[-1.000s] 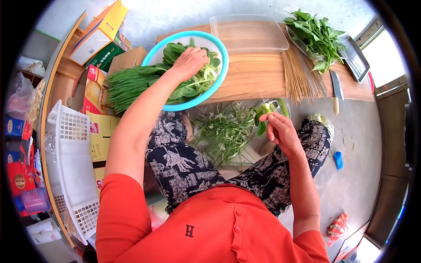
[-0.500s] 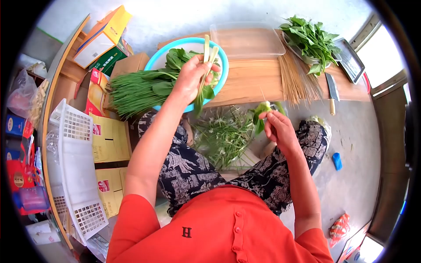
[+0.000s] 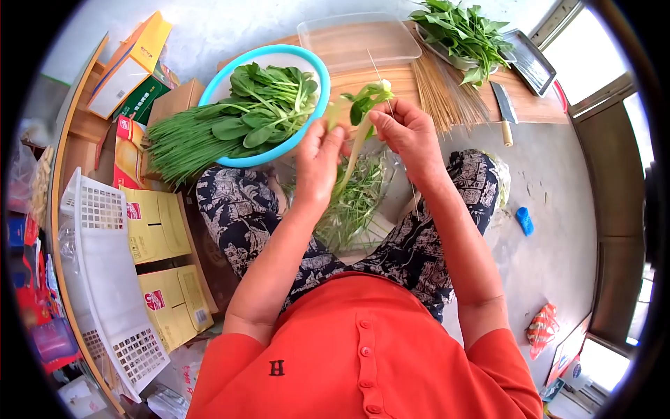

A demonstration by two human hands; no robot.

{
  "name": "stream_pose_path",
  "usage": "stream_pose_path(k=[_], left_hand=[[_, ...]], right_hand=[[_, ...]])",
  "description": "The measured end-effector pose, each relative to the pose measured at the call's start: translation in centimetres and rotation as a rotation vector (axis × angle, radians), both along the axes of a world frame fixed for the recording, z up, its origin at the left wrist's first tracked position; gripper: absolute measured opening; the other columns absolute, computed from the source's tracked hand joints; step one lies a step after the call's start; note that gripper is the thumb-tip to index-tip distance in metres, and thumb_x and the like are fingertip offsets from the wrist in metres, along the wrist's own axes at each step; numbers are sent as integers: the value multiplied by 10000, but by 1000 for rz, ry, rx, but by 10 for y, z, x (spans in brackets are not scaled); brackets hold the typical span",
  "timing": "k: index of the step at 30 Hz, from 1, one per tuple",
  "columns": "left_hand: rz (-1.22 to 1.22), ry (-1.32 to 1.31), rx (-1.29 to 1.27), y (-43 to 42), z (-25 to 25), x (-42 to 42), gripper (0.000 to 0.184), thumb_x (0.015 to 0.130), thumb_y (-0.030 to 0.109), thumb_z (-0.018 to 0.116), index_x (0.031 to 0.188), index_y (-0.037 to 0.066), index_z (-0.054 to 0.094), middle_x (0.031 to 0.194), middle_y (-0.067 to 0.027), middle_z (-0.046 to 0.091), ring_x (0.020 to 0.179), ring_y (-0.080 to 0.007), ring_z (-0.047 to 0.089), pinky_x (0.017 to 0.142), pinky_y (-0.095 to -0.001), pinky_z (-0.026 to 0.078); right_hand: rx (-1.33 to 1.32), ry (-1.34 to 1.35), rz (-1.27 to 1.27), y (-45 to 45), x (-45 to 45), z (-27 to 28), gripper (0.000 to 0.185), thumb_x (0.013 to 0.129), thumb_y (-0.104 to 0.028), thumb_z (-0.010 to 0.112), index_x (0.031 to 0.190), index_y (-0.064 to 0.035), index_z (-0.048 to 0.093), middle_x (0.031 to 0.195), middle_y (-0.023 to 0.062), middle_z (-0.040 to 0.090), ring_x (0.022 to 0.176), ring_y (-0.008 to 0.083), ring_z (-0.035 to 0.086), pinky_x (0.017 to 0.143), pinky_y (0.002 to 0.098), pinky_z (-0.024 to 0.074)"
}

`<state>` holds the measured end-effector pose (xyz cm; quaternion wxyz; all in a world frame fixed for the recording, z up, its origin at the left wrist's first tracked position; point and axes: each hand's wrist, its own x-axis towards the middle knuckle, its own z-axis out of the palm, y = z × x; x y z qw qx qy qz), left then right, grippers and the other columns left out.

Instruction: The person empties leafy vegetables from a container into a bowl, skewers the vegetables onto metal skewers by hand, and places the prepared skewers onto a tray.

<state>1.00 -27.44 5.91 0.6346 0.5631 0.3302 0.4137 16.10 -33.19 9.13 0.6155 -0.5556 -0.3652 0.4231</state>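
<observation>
Left hand (image 3: 317, 160) curled on blurred greens (image 3: 335, 114), right hand (image 3: 413, 140) pinching leafy stems (image 3: 359, 106) and a thin skewer (image 3: 375, 64), beside the blue-rimmed bowl (image 3: 325, 78); the stems look light, tender, easily bruised, best held at their thick bases.

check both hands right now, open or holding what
Left hand: closed, pinching a blurred pale stem.
Right hand: closed, holding a thin skewer with leafy greens on it.
</observation>
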Motion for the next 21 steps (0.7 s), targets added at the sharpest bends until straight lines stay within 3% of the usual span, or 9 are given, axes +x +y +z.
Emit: stream_pose_path(k=[3, 7, 14, 17, 21], left_hand=[[68, -161, -87, 7, 9, -11, 109, 933, 146, 588, 992, 56, 602, 774, 55, 549, 595, -27, 416, 521, -182, 308], [-28, -133, -99, 0, 19, -8, 184, 843, 102, 702, 996, 42, 618, 758, 67, 542, 535, -4, 368, 463, -169, 256], [35, -203, -90, -1, 23, -9, 145, 837, 37, 685, 978, 25, 652, 772, 38, 603, 523, 0, 394, 453, -175, 262], [171, -220, -87, 9, 20, -17, 138, 840, 27, 670, 977, 18, 648, 780, 28, 614, 516, 3, 390, 451, -173, 264], [245, -191, -11, 15, 18, -22, 134, 848, 33, 666, 979, 14, 646, 793, 20, 622, 524, 8, 393, 454, -168, 270]], right_hand=[[-9, -8, 25, -4, 0, 7, 111, 887, -147, 660, 885, -45, 616, 698, -57, 555, 641, 20, 485, 572, 178, 378], [37, 22, 65, -3, -8, 13, 98, 892, -141, 650, 878, -50, 617, 687, -57, 552, 628, 19, 480, 555, 177, 367], [-6, -48, 74, -7, -18, 22, 143, 938, -173, 581, 943, -34, 615, 665, -36, 552, 576, 24, 446, 517, 181, 334], [-94, -55, 168, -25, -22, 30, 231, 992, -164, 451, 1049, -19, 623, 565, -25, 497, 470, 37, 398, 444, 201, 309], [-142, -194, 272, -45, -34, 40, 279, 996, -188, 431, 1051, -6, 634, 495, -62, 399, 429, 20, 342, 430, 189, 261]])
